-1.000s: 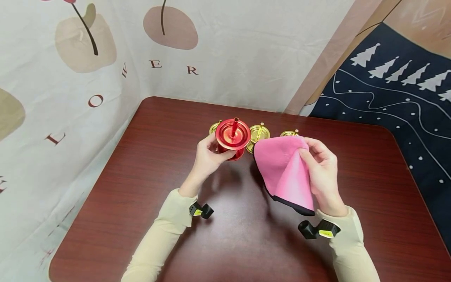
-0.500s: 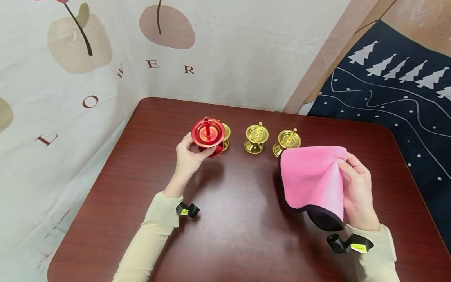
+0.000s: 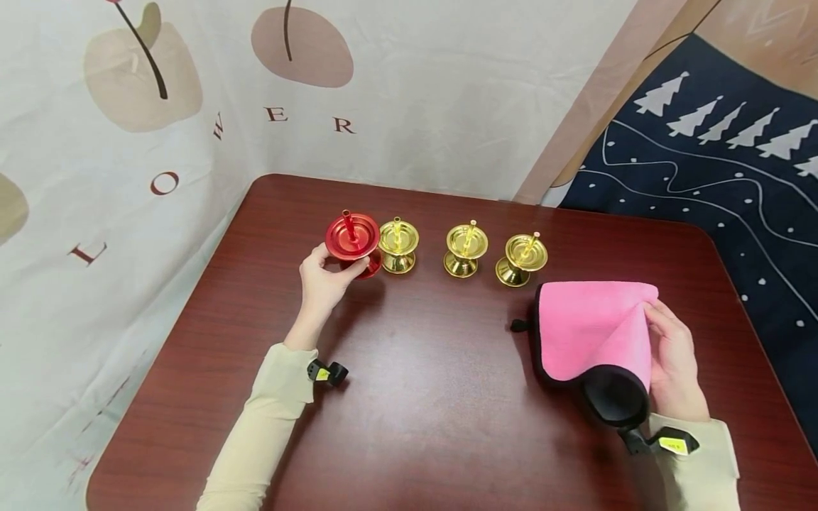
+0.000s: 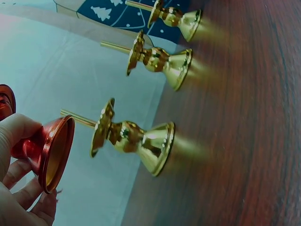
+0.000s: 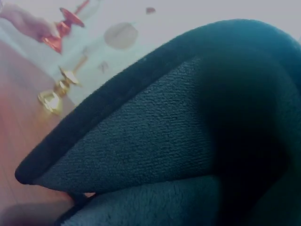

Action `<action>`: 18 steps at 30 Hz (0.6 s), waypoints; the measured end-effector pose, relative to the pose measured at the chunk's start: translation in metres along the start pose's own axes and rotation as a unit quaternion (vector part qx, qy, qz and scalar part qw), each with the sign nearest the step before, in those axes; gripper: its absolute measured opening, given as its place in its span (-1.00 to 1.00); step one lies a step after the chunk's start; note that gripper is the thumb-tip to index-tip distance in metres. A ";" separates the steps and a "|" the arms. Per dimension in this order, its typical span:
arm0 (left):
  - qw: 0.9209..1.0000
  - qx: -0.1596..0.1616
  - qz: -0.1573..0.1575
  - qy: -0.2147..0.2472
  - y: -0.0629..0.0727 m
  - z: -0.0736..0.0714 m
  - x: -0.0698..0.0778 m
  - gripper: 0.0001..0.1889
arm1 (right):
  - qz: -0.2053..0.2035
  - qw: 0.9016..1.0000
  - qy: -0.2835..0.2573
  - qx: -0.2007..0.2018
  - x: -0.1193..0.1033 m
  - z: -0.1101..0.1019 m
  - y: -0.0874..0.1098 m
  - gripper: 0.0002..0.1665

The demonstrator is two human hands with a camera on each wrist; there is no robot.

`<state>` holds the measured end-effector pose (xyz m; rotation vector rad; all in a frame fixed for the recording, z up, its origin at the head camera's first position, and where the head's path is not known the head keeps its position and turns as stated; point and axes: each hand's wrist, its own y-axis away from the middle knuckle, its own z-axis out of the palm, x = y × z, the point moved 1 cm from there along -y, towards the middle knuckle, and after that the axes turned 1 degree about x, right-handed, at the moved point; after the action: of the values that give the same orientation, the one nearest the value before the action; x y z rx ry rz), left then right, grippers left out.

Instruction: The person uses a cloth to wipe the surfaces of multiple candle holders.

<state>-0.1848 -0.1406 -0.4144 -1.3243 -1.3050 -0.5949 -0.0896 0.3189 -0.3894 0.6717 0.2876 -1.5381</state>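
My left hand [image 3: 324, 284] grips a red metal candle holder [image 3: 353, 237] with a thin upright stem in its dish. In the left wrist view the red holder's base [image 4: 59, 153] is tilted and raised off the table. Just right of it stands a gold candle holder [image 3: 399, 245]; a second gold holder [image 3: 466, 248] and a third gold holder [image 3: 520, 259] are further right. My right hand [image 3: 674, 358] pinches a pink cloth [image 3: 591, 326] with a black edge at its upper right corner. The cloth's dark underside [image 5: 136, 136] fills most of the right wrist view.
The brown table [image 3: 434, 426] has rounded corners. A pale curtain [image 3: 422, 99] with printed letters hangs behind it, and a dark blue fabric [image 3: 703, 191] with white trees hangs at the right. A black tab [image 3: 520, 326] sticks out from the cloth's left edge.
My left hand has carried the red candle holder to the left, uncovering the gold ones. My right hand has moved right and toward me with the pink cloth.
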 end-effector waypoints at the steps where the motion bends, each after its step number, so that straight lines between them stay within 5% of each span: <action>1: 1.000 0.001 -0.002 -0.004 0.000 -0.001 -0.002 -0.59 | 0.000 1.000 0.000 0.008 -0.003 -0.004 0.000 -0.69; 10: 0.999 -0.006 -0.028 -0.022 -0.004 -0.004 -0.011 -0.59 | -0.013 0.992 0.089 0.084 -0.019 -0.040 -0.001 -0.74; 18: 0.997 -0.004 -0.064 -0.045 -0.007 -0.004 -0.026 -0.59 | 0.014 0.957 0.264 0.123 -0.028 -0.069 -0.006 -0.73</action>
<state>-0.1963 -0.1550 -0.4346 -1.2928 -1.4715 -0.6345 -0.0807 0.3814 -0.4291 1.2820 0.4872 -1.3564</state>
